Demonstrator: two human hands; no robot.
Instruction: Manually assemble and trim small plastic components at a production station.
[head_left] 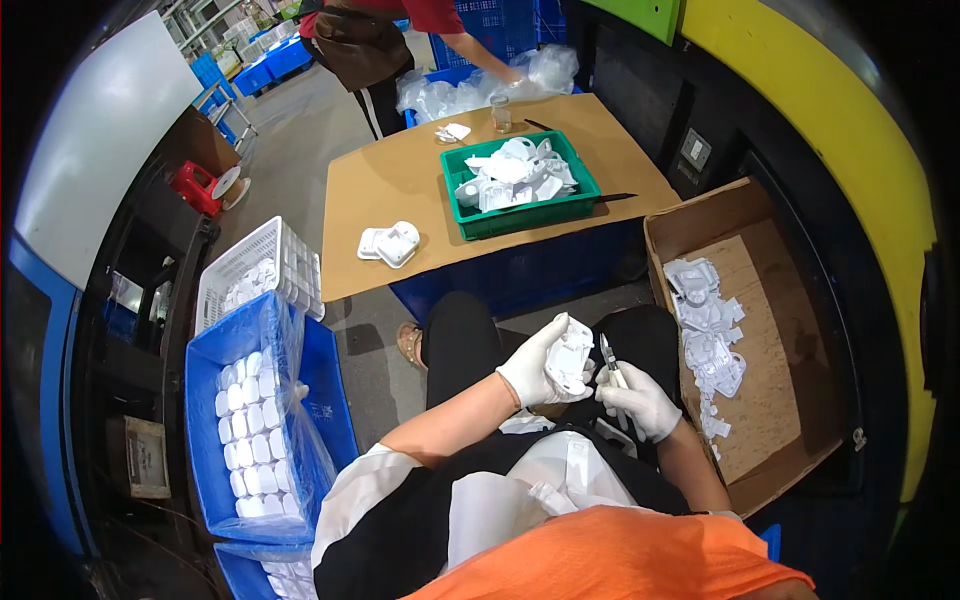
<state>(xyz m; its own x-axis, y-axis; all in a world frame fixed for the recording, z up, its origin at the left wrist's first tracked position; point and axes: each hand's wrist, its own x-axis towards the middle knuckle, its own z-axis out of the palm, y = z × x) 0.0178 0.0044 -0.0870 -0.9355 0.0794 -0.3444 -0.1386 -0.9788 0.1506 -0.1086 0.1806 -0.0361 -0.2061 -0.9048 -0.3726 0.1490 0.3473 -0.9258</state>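
Note:
Above my lap, my left hand (pixel 538 368), in a white glove, is closed round a white moulded plastic part (pixel 570 357) with its hollow, ribbed side showing. Close beside it on the right, my gloved right hand (pixel 642 402) grips a slim metal-tipped tool (pixel 612 372) with a pale handle. The tool's tip points up and away from me, near the part's right edge. Whether it is a knife or nippers, I cannot tell. White pieces (pixel 575 462) lie in my lap.
On the cardboard-topped table (pixel 350 190) stand a green tray (pixel 480 225) heaped with white parts, finished-looking white parts (pixel 390 243) and a jar (pixel 501 113). Right: a cardboard box (pixel 770 350) with white scraps. Left: blue crates (pixel 335 385) and a white basket (pixel 225 270). Beyond, another person (pixel 360 45) handles plastic bags.

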